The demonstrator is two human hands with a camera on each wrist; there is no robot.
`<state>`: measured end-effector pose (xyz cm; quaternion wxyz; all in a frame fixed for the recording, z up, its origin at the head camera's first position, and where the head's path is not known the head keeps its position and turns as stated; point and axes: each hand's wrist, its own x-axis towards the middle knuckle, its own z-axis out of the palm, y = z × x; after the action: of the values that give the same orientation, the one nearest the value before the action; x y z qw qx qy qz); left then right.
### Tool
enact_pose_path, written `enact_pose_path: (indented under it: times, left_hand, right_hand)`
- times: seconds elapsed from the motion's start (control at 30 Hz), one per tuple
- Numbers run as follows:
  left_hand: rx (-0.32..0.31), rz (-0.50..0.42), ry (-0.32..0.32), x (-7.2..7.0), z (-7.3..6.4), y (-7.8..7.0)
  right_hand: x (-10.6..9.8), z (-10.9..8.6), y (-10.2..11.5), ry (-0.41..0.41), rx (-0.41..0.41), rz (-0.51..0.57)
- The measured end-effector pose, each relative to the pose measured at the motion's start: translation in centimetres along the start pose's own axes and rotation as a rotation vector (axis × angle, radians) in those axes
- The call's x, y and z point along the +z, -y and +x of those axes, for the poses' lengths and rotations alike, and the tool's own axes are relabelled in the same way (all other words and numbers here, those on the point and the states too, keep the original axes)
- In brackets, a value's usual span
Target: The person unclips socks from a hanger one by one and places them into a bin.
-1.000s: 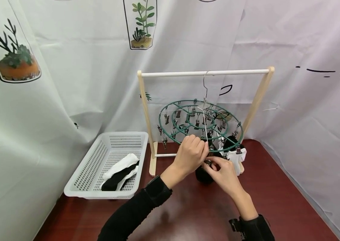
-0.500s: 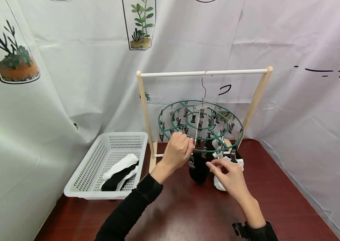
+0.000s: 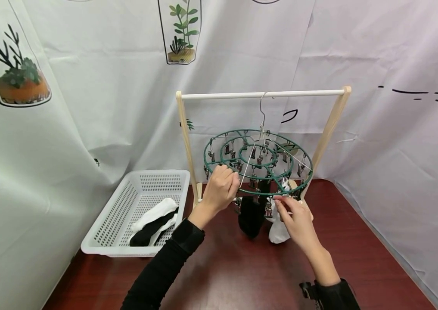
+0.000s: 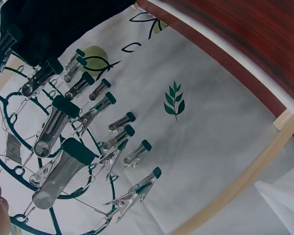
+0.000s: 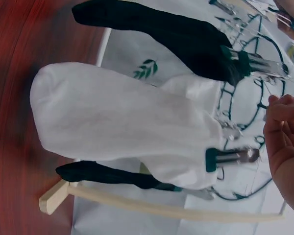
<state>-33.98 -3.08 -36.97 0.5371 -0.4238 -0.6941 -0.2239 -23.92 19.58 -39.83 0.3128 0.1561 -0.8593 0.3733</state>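
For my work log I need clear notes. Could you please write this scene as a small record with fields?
Left hand: grips rim of green hanger
Right hand: near same rim, contact unclear
Hanger: hangs by hook from rack
On clips: black socks, white socks
Basket: white, left of rack, holding black and white socks
Table: reddish brown

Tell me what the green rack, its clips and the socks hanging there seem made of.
Green rack: smooth, even colour suggests plastic or coated metal. Clips: glossy reflections suggest metal; the green tips may be plastic or rubber. Hanging socks: soft, matte folds suggest knit fabric, fibre unclear.
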Motion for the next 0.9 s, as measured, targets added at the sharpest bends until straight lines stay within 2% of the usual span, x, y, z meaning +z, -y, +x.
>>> enact_pose_path:
  times: [0.13,0.27,0.37,0.53,0.6,0.73,0.9]
  left_hand:
    - [-0.008,-0.020,-0.007,-0.1,-0.1,0.5]
    - [-0.009,-0.038,-0.010,-0.2,0.0,1.1]
    - [-0.019,-0.059,-0.012,-0.3,0.0,1.5]
    - [-0.045,-0.089,-0.020,-0.4,-0.1,2.1]
    - [-0.055,-0.087,-0.029,-0.5,-0.1,2.2]
    - [-0.074,-0.071,-0.048,-0.7,0.0,2.4]
    - [-0.117,-0.066,-0.056,-0.9,-0.2,2.3]
  right_hand:
    - [1.4,1.8,0.1,0.144,0.044,-0.052]
    - [2.7,3.6,0.5,0.262,0.132,-0.062]
    - [3.6,4.4,0.9,0.264,0.160,-0.083]
    - [4.8,4.9,1.4,0.203,0.065,-0.132]
    - [5.0,5.0,1.5,0.221,0.057,-0.116]
    - [4.9,5.0,1.6,0.298,0.114,-0.031]
    - [4.6,4.4,1.5,0.349,0.094,0.045]
